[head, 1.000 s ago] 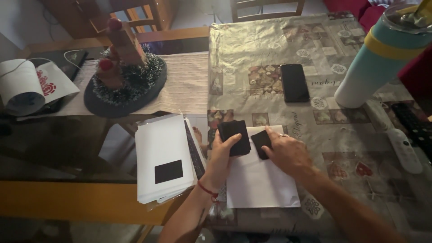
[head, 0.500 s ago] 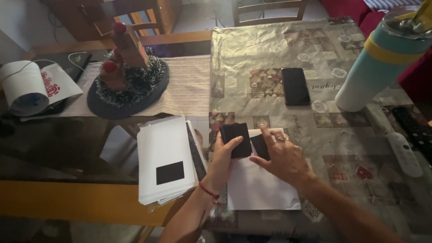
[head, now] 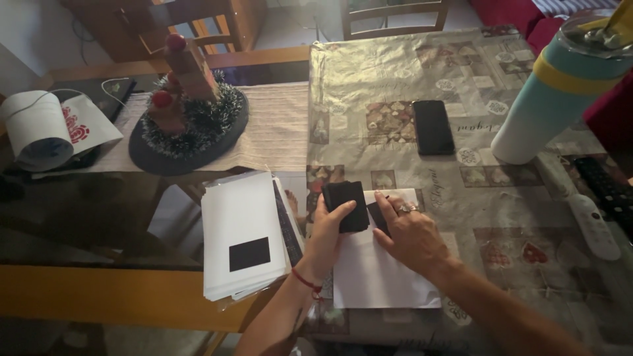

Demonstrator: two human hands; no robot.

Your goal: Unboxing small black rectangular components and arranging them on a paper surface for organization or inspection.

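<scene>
A small stack of black cards (head: pixel 345 206) is being held upright-tilted just above the near edge of the table, at the top left corner of a white sheet (head: pixel 379 270). The left hand (head: pixel 326 238) is gripping this stack, with the thumb lying across its front face and the fingers closed behind it. A red cord is circling the left wrist.

Just to the right, a single black card (head: pixel 379 217) is lying on the white sheet, partly covered. The right hand (head: pixel 412 234) is pressing down on it with fingers flattened and held together; a ring is showing on one finger. The two hands are sitting just beside each other, nearly touching.

The white sheet is resting on a patterned tablecloth (head: pixel 395 72) that is covering the right table. To the left of the hands, a stack of white sheets (head: pixel 241 217) is lying across the gap between the tables, with a black rectangle (head: pixel 249 254) fixed near its lower end.

Farther away, a black phone (head: pixel 433 126) is lying flat on the cloth. A teal and yellow tumbler (head: pixel 550 99) is standing at the right. A white remote (head: pixel 590 224) is lying near the right edge. A tinsel-ringed ornament (head: pixel 188 115) is standing on the left table, with a paper roll (head: pixel 39 128) beyond it.
</scene>
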